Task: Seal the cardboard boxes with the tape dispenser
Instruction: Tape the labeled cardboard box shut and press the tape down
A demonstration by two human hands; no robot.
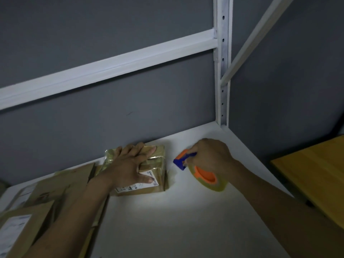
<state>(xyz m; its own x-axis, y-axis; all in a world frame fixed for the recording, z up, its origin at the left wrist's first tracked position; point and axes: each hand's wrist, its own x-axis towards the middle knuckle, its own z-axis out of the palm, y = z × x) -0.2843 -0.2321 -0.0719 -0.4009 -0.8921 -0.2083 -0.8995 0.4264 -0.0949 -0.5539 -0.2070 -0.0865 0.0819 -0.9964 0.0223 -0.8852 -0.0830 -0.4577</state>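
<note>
A small cardboard box (158, 170) with glossy tape strips and a white label lies on the white shelf (176, 220) near the back wall. My left hand (130, 164) lies flat on top of it, fingers spread and straight. To the right of the box, my right hand (210, 155) grips the tape dispenser (202, 174), an orange and blue holder with a roll of clear tape. The dispenser rests on the shelf, its blue blade end pointing toward the box, a short gap apart from it.
Several flat cardboard boxes and parcels (46, 198) with white labels lie piled at the left. A white upright post (222, 62) stands at the shelf's back right corner. A yellow wooden surface (316, 174) lies beyond the shelf's right edge.
</note>
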